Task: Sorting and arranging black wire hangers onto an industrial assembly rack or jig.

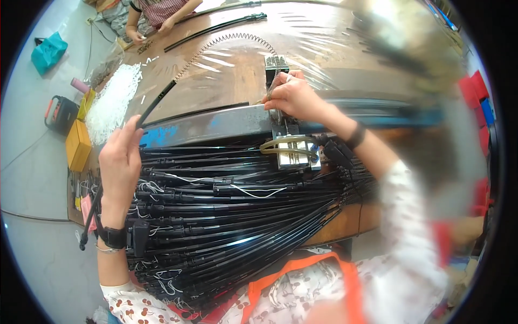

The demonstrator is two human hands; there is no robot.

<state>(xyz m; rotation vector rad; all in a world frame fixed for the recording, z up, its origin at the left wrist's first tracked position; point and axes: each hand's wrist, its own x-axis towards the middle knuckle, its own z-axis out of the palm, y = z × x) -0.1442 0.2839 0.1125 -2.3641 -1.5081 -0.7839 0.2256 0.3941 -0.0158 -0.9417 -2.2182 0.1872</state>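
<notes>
My left hand is closed around a slim black tube, tilted up to the right. A long thin coil spring comes out of the tube's upper end and arches over to the right. At its other end, my right hand pinches the spring between thumb and fingers, just above a small metal fixture with yellowish hoses. My fingertips partly hide the spring's end. Many black rods with white cords lie in a thick bundle in front of me.
A metal beam crosses the table. White small pieces are heaped at the left beside a yellow box. More black rods lie at the back. A co-worker's hand is at the far edge. Red bins stand right.
</notes>
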